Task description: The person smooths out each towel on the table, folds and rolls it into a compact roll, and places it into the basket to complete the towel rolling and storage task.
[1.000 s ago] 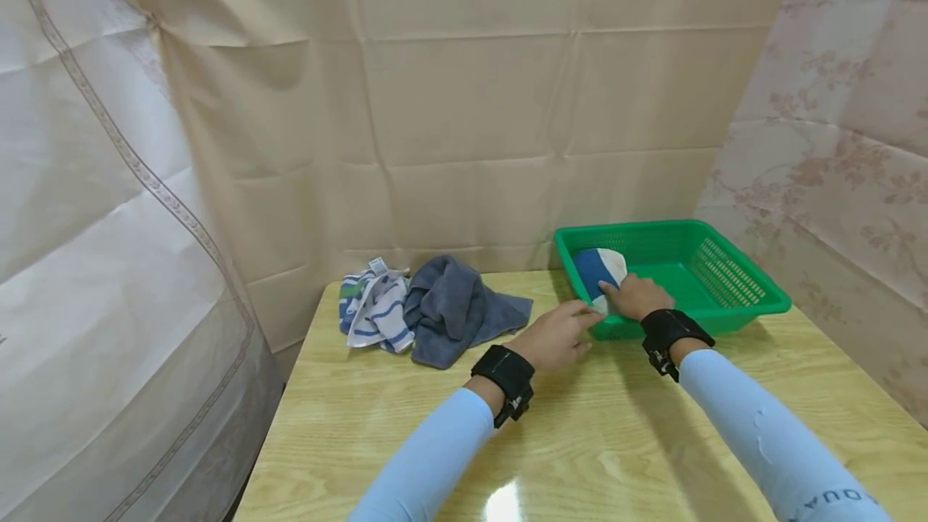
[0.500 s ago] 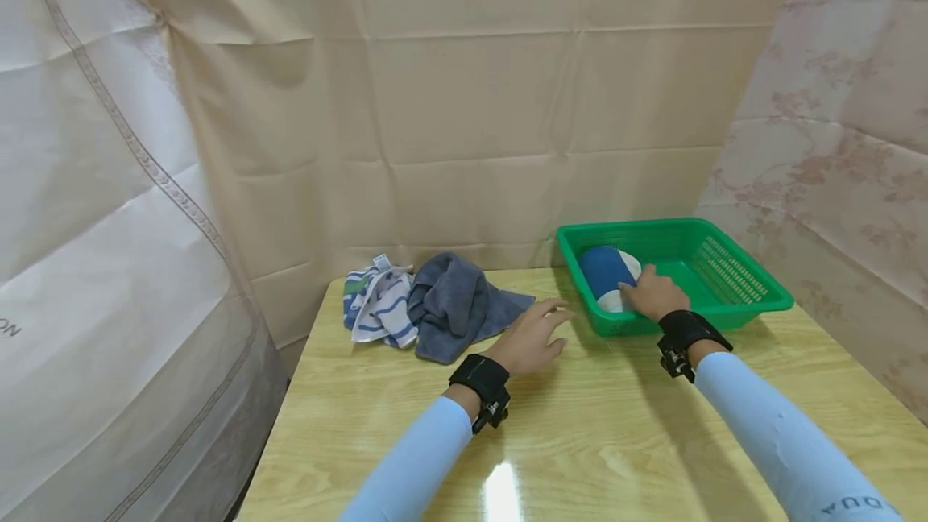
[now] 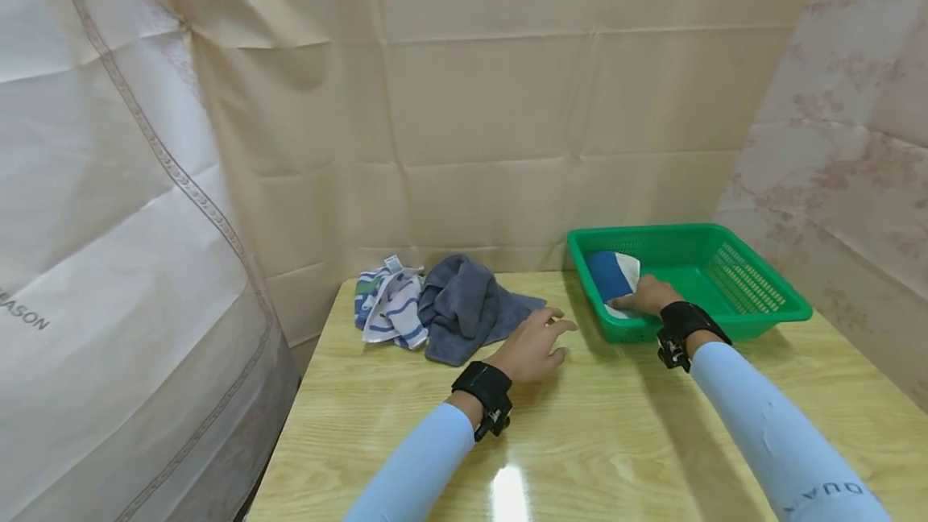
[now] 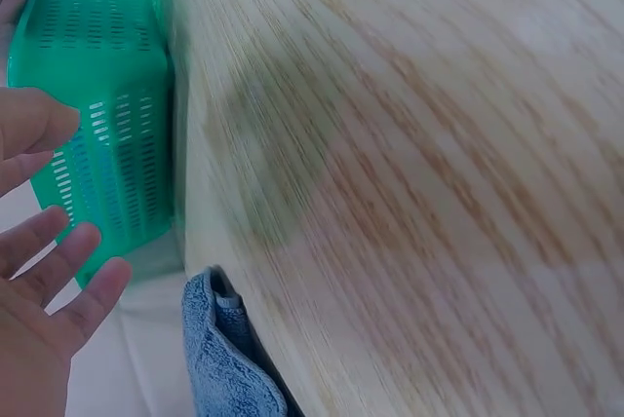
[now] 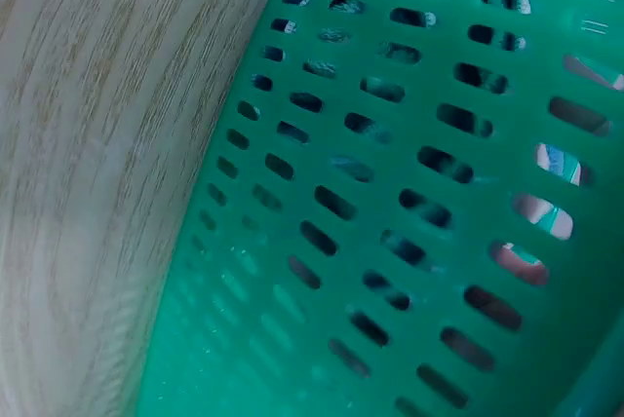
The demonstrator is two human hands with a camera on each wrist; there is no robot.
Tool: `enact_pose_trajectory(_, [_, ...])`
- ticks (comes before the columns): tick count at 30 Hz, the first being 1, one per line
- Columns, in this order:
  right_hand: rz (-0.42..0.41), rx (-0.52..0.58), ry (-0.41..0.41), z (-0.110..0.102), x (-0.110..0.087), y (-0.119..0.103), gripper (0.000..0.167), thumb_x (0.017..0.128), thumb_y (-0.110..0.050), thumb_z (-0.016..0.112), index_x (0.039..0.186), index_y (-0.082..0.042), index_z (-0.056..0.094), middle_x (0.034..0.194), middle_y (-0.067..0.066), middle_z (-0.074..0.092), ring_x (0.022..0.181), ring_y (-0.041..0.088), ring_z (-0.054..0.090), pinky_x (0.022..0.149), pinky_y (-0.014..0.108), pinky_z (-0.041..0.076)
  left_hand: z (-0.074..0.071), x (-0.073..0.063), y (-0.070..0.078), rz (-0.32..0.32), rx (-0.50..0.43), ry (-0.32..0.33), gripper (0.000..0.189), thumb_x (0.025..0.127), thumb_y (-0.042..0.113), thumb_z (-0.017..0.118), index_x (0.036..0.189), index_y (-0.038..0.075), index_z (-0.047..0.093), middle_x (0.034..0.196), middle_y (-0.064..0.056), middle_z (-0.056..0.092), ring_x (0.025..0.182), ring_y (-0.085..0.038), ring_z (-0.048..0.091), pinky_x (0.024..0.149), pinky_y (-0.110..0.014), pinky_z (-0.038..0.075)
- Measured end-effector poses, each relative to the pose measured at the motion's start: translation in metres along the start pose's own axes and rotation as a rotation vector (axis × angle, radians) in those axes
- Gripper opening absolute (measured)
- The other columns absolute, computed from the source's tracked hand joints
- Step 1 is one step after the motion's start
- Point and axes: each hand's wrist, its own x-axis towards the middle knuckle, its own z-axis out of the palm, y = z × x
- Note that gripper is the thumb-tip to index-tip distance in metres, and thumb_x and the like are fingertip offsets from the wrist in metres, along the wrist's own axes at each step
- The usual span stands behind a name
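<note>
A blue-and-white folded cloth (image 3: 612, 274) lies inside the left end of a green plastic basket (image 3: 754, 319). My right hand (image 3: 648, 296) reaches over the basket's near rim and holds the cloth by its near right part; most of its fingertips are hidden. In the right wrist view the slotted basket wall (image 5: 322, 198) blocks the hand. My left hand (image 3: 531, 347) hovers over the table with spread fingers, holding nothing. It is by the right corner of a crumpled grey towel (image 3: 464, 308). The left wrist view shows those loose fingers (image 4: 68, 285) in front of the basket.
A white towel with blue stripes (image 3: 395, 312) lies bunched against the grey towel's left side. Both rest near the back edge of the wooden table (image 3: 580, 441). A beige curtain (image 3: 471, 103) hangs behind, with floral fabric (image 3: 855, 167) at the right.
My left hand has drawn away from the basket, leftward toward the grey towel. My right hand stays at the cloth, which has shifted and changed shape inside the basket.
</note>
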Motion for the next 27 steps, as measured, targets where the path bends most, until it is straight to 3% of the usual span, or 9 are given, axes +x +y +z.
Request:
enact_pose_trajectory(2, [-0.005, 0.011, 0.030, 0.000, 0.000, -0.003, 0.103, 0.094, -0.043, 0.070, 0.146, 0.027, 0.015, 0.141, 0.051, 0.034, 0.125, 0.065, 0.042, 0.098, 0.065, 0.045, 0.000, 0.001, 0.000, 0.002, 0.005, -0.001, 0.042, 0.104, 0.021, 0.065, 0.144, 0.015, 0.059, 0.150, -0.013, 0.048, 0.135, -0.026, 0.050, 0.103, -0.034, 0.047])
enact_pose_trajectory(6, [-0.042, -0.019, 0.165, 0.004, 0.001, -0.011, 0.095, 0.089, -0.030, 0.080, 0.145, 0.022, 0.023, 0.126, 0.048, 0.050, 0.107, 0.062, 0.056, 0.083, 0.064, 0.051, -0.002, 0.003, 0.001, 0.006, 0.019, -0.011, 0.046, 0.104, 0.021, 0.064, 0.148, 0.014, 0.055, 0.152, -0.011, 0.047, 0.137, -0.026, 0.048, 0.107, -0.036, 0.044])
enact_pose_trajectory(10, [-0.104, -0.110, 0.307, 0.011, 0.006, -0.013, 0.078, 0.083, -0.023, 0.086, 0.133, 0.014, 0.039, 0.100, 0.039, 0.062, 0.083, 0.056, 0.063, 0.068, 0.062, 0.052, -0.004, 0.003, 0.002, 0.007, 0.028, -0.018, 0.047, 0.104, 0.021, 0.064, 0.150, 0.015, 0.053, 0.153, -0.010, 0.047, 0.138, -0.027, 0.048, 0.110, -0.038, 0.042])
enact_pose_trajectory(13, [-0.151, -0.133, 0.353, 0.014, 0.008, -0.010, 0.059, 0.084, -0.024, 0.086, 0.118, 0.006, 0.048, 0.090, 0.030, 0.065, 0.073, 0.049, 0.064, 0.060, 0.058, 0.051, -0.003, 0.001, 0.000, -0.002, 0.029, -0.022, 0.046, 0.104, 0.022, 0.063, 0.149, 0.016, 0.054, 0.151, -0.009, 0.049, 0.136, -0.026, 0.049, 0.109, -0.037, 0.043])
enact_pose_trajectory(16, [-0.161, -0.109, 0.311, 0.012, 0.006, -0.007, 0.051, 0.092, -0.037, 0.078, 0.113, 0.000, 0.050, 0.090, 0.023, 0.065, 0.070, 0.040, 0.063, 0.058, 0.050, 0.050, -0.001, -0.002, -0.003, -0.026, 0.016, -0.036, 0.044, 0.105, 0.023, 0.063, 0.148, 0.016, 0.056, 0.150, -0.010, 0.049, 0.135, -0.027, 0.049, 0.108, -0.038, 0.043])
enact_pose_trajectory(19, [-0.162, -0.055, 0.249, 0.007, 0.001, -0.004, 0.052, 0.101, -0.048, 0.063, 0.115, 0.000, 0.052, 0.090, 0.021, 0.064, 0.070, 0.034, 0.060, 0.060, 0.046, 0.047, 0.000, -0.008, -0.007, -0.049, 0.002, -0.043, 0.043, 0.105, 0.022, 0.063, 0.147, 0.016, 0.056, 0.149, -0.011, 0.048, 0.134, -0.028, 0.049, 0.106, -0.041, 0.044])
enact_pose_trajectory(23, [-0.203, 0.011, 0.269, 0.000, -0.007, -0.002, 0.053, 0.111, -0.043, 0.044, 0.121, 0.008, 0.055, 0.091, 0.021, 0.063, 0.074, 0.035, 0.059, 0.066, 0.049, 0.046, -0.002, -0.016, -0.017, -0.053, -0.009, -0.009, 0.042, 0.104, 0.020, 0.064, 0.145, 0.015, 0.058, 0.148, -0.012, 0.050, 0.131, -0.029, 0.050, 0.104, -0.042, 0.045])
enact_pose_trajectory(27, [-0.213, 0.056, 0.320, -0.003, -0.014, 0.001, 0.052, 0.113, -0.035, 0.036, 0.125, 0.014, 0.050, 0.102, 0.031, 0.062, 0.086, 0.045, 0.062, 0.073, 0.056, 0.048, -0.007, -0.028, -0.029, -0.066, -0.027, 0.041, 0.040, 0.103, 0.019, 0.066, 0.142, 0.013, 0.061, 0.144, -0.012, 0.052, 0.128, -0.029, 0.051, 0.102, -0.042, 0.046])
